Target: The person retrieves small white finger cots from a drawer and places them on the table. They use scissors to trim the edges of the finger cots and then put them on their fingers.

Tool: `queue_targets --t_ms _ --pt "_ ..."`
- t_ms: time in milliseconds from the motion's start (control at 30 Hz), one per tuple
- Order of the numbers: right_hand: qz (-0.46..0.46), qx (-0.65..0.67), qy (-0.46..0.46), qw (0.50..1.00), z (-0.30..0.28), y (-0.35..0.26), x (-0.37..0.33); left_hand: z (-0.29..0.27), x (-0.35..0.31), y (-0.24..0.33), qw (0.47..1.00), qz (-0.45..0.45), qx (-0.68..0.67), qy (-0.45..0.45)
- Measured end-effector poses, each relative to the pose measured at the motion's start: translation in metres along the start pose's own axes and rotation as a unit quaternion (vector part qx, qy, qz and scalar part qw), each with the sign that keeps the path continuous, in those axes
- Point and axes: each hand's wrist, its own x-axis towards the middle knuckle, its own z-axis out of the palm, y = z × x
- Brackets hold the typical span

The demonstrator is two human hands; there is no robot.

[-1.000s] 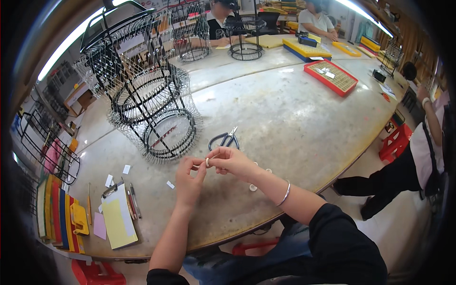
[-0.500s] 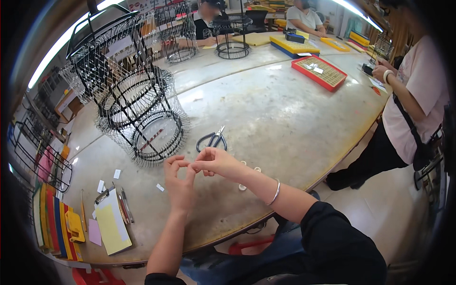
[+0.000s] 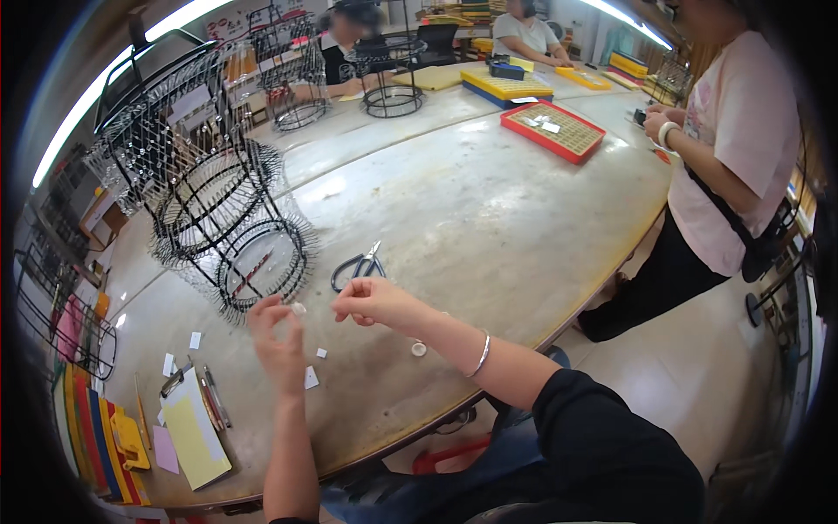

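Note:
My left hand (image 3: 281, 342) is raised over the near table, its thumb and fingers curved together. A small white round piece (image 3: 299, 308), like a ring or coil, shows at its fingertips and appears pinched there. To its right, my right hand (image 3: 374, 302) has thumb and index finger pressed together; anything between them is too small to see. Dark-handled scissors (image 3: 358, 267) lie just beyond the right hand. Another white ring (image 3: 419, 349) rests under my right forearm. Small white tags (image 3: 312, 377) lie beside my left wrist.
A tall black wire frame with clear strands (image 3: 223, 210) stands at left. Nearby lie a clipboard (image 3: 194, 437), pens (image 3: 212, 397) and upright coloured boards (image 3: 96, 428). A red tray (image 3: 554, 144) sits farther back. A person in pink (image 3: 742, 148) stands at right; others sit across.
My hands, whose fingertips met before, are now apart, the left one farther left. The white round piece shows at the left fingertips. The whole view has shifted a little.

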Motion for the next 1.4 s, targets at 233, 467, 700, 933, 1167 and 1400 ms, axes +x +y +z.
queue_targets --t_ms 233,467,700,933,1167,1400 --pt "0.02 0.087 -0.041 0.995 0.007 -0.007 -0.008 0.015 -0.008 0.01 0.99 0.091 0.029 -0.108" --pt "-0.017 0.091 0.025 0.995 -0.007 -0.002 -0.002 -0.005 0.005 -0.008 0.995 -0.057 -0.078 0.011" --pt "0.019 0.012 -0.051 0.998 0.004 -0.013 -0.011 0.002 -0.004 0.005 0.988 0.087 0.016 -0.126" --pt "-0.006 0.049 0.04 0.998 -0.017 -0.011 -0.004 -0.015 0.011 -0.005 0.974 -0.135 -0.184 0.01" --pt "0.059 0.222 -0.055 0.972 0.005 -0.004 -0.005 0.011 -0.004 0.006 0.945 -0.162 -0.249 -0.133" --pt "-0.025 0.109 0.067 0.991 -0.01 -0.007 -0.002 0.006 -0.004 -0.007 0.884 -0.259 -0.367 -0.132"
